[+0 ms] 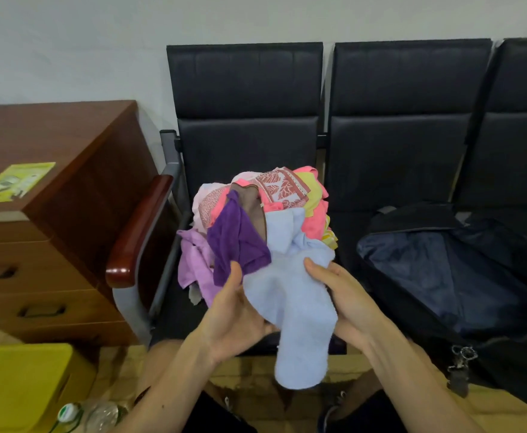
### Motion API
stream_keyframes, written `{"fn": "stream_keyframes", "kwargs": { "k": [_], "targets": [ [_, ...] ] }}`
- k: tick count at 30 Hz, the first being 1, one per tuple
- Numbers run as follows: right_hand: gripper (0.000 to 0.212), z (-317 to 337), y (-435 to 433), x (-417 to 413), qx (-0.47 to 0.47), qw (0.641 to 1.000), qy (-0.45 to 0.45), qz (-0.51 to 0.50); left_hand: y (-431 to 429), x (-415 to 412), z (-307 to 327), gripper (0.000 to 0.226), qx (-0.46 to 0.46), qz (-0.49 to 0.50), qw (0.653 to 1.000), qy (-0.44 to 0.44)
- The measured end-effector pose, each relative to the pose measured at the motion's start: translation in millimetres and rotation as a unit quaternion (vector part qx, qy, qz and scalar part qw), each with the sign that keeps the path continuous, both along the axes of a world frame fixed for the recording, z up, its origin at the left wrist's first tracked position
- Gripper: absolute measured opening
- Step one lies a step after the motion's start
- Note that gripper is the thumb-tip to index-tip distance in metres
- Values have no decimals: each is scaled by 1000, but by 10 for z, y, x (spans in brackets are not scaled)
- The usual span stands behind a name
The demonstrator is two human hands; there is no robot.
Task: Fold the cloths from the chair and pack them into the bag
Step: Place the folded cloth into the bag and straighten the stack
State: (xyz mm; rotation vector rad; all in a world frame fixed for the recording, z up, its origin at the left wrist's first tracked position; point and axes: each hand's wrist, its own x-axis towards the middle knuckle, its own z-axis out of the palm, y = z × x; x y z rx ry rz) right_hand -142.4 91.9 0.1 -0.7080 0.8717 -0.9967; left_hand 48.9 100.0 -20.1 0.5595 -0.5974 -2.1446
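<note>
Against the pale wall the black chair (246,145) holds the heap of cloths (274,195), with the open bag (443,276) on the next seat. My left hand (237,317) and right hand (343,295) both grip a bunched light blue cloth (296,307) at the heap's front. Its fold is not yet begun, I judge, so next I must find its corners.

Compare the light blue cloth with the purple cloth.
The light blue cloth is pale; the purple cloth is dark. The light blue cloth is held by the left hand and right hand and hangs down; the purple cloth lies on the pile. Both are unfolded, outside the bag.
</note>
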Motion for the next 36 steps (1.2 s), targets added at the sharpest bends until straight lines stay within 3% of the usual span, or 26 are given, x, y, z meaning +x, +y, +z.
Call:
{"fn": "stream_keyframes", "kwargs": {
  "k": [3,5,8,12,15,26,29,31,36],
  "targets": [
    [42,-1,-73,-56,-14,1000,-22,-1,74,-64,-65,59,-62,11,985,-158],
    [54,-17,-69,-104,-15,998,-54,7,53,-80,-9,35,-88,41,971,-219],
    [73,-145,19,-120,-4,997,-63,40,-24,-88,74,36,-95,96,953,-272],
    [43,-294,148,-114,64,997,30,13,-91,-90,63,24,-114,115,924,-347],
    [29,-285,108,-195,64,995,80,-13,-116,-45,-3,21,-108,96,913,-381],
    [39,18,-236,-372,-7,980,188,69,-417,16,134,32,-61,-25,935,-348],
    [45,438,-355,-415,-110,967,222,58,-600,56,556,38,-167,-24,925,-342],
    [42,838,-384,-475,-211,947,239,27,-641,85,946,36,-269,22,897,-349],
    [26,1543,-374,-622,-419,866,273,-16,-619,143,1647,39,-544,111,751,-357]
  ]
}}
